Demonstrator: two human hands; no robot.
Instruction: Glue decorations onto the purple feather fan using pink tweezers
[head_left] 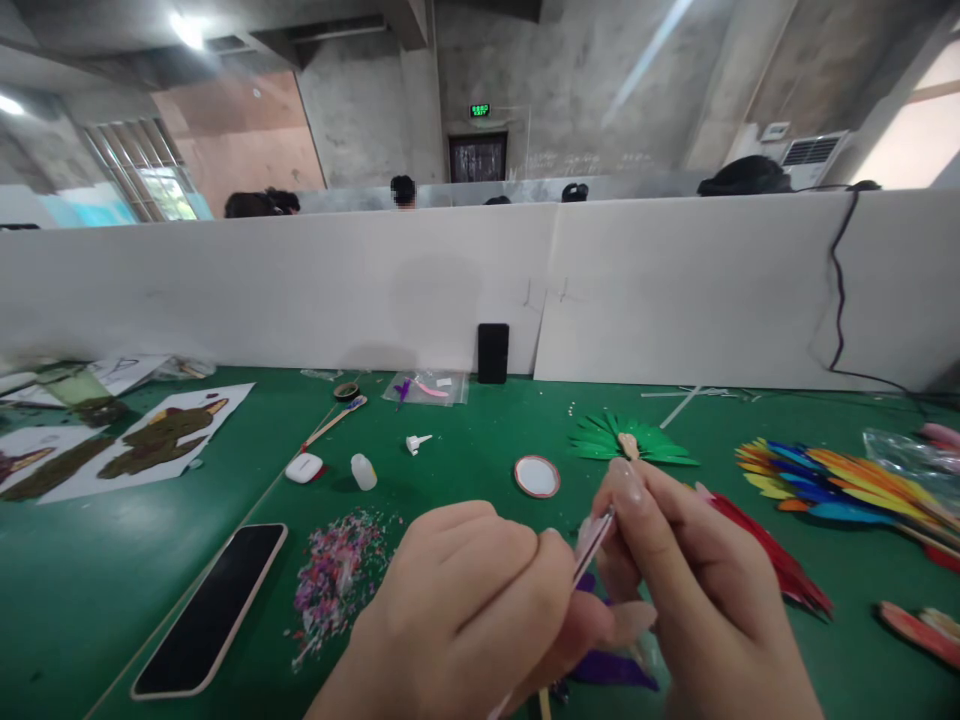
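My left hand (465, 600) is curled closed low in the middle of the view, gripping the lower part of a thin pinkish stick (592, 545). My right hand (682, 590) pinches the stick's upper end between thumb and forefinger. Both hands hover just above the green table (75, 600). A purple feather piece (611, 668) shows beneath the hands, partly hidden. Red feathers (772, 555) fan out just behind my right hand.
A phone (210, 610) lies face up at left, beside a heap of small pink bits (337, 570). A small white bottle (364, 472), a round lid (537, 476), a green feather fan (630, 440) and multicoloured feathers (840, 485) lie farther back. A white partition (300, 290) borders the table.
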